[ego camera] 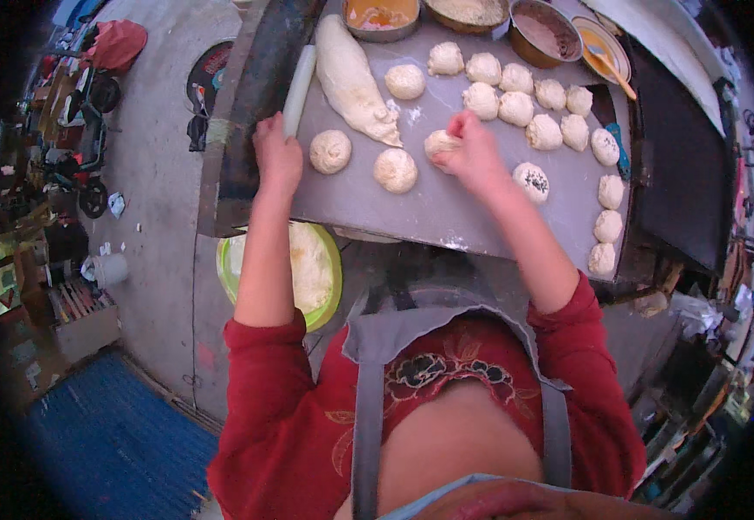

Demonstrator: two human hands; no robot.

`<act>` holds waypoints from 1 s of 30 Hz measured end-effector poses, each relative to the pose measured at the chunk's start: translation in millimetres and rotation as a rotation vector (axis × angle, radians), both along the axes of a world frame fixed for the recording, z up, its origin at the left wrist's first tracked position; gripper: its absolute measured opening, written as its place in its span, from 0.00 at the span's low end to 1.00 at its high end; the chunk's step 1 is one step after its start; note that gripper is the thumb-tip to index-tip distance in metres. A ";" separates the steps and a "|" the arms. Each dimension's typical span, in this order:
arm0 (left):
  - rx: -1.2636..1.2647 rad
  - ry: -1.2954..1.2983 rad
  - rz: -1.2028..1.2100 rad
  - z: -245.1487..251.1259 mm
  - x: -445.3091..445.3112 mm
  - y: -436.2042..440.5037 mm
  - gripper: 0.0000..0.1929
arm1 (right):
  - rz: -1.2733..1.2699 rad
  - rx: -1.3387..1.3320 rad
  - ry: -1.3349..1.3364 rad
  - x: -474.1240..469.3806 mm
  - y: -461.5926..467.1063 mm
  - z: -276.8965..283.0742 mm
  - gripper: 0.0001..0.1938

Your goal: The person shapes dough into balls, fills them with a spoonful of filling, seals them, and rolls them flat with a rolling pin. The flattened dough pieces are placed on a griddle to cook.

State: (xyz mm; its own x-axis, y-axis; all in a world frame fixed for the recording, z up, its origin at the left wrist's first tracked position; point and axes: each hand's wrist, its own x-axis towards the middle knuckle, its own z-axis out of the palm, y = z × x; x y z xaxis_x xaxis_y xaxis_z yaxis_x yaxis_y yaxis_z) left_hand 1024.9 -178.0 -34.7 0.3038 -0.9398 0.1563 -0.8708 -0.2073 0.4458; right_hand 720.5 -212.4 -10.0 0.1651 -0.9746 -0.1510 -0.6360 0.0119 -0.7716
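Observation:
At the table's left edge, my left hand [278,153] is closed around the near end of a pale rolling pin [299,88]. My right hand [475,155] grips a dough ball [437,142] at the middle of the grey worktop [364,218], its fingers partly hiding the ball. Between the hands lie a round dough ball [330,152] and another dough ball [395,171]. Behind them stretches a long lump of dough [353,78], tapering towards me. Right of my right hand sits a flattened bun topped with black seeds [531,182].
Shaped dough pieces [516,108] stand in rows at the back right and down the right edge. Along the back are an orange-filled bowl [382,13], a bowl of brown filling [546,32] and a plate with a brush [604,55]. A green-rimmed basin [331,266] sits below the table.

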 end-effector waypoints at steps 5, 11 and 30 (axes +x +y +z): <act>0.143 -0.054 0.064 -5.2 -2.4 -17.0 0.28 | -0.097 0.063 -0.524 22.1 -59.3 20.4 0.28; 0.090 0.415 0.227 28.9 -13.0 14.0 0.27 | 0.213 0.112 -0.757 97.4 -89.1 14.8 0.22; -0.096 1.094 0.107 63.8 -53.6 113.6 0.26 | 0.162 -0.322 0.112 66.1 59.0 -4.0 0.24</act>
